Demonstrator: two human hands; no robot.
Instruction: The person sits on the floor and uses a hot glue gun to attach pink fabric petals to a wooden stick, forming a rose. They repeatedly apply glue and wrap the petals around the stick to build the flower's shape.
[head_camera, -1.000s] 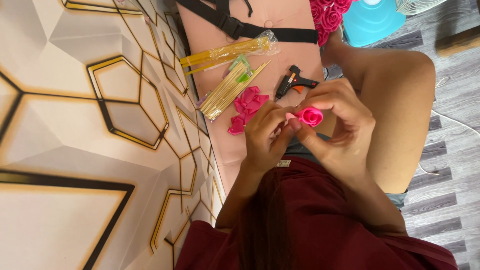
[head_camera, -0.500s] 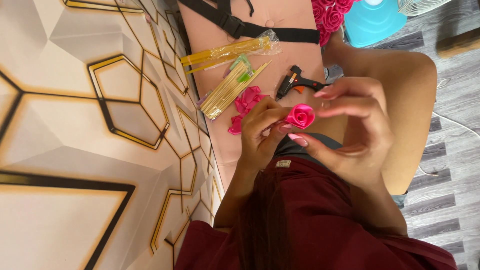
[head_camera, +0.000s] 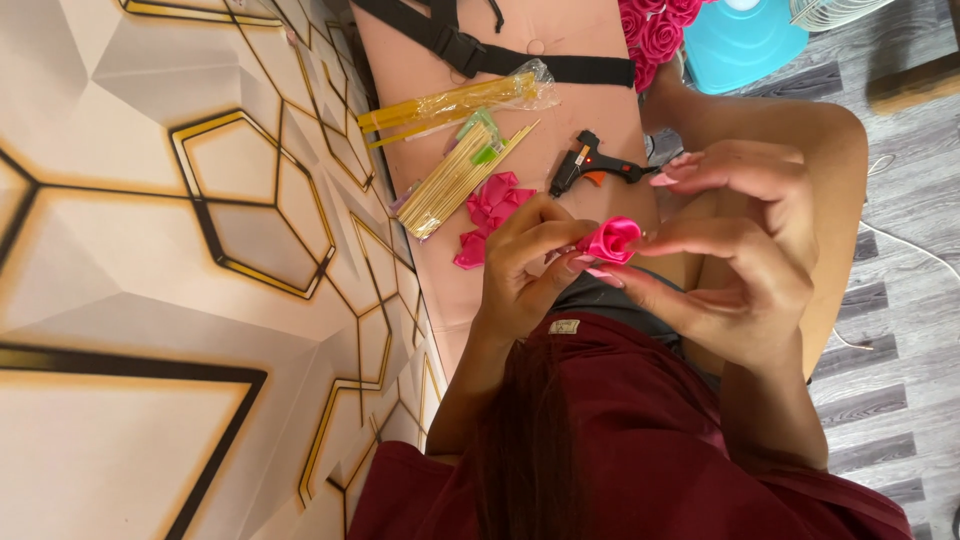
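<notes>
A small rolled rose of bright pink ribbon is pinched between both hands above my lap. My left hand grips it from the left with thumb and fingertips. My right hand closes on it from the right, its upper fingers lifted. Just behind the hands, on a pale pink surface, lie loose pink ribbon pieces, a bundle of thin wooden sticks and a black glue gun.
A clear packet of yellow sticks and a black strap lie further back. Finished pink roses sit beside a turquoise container. A hexagon-patterned wall panel fills the left; grey plank floor with a white cable is on the right.
The rose has shifted a little left and turned between the fingers. My right hand's fingers spread wide half a second ago and now curl back onto the rose.
</notes>
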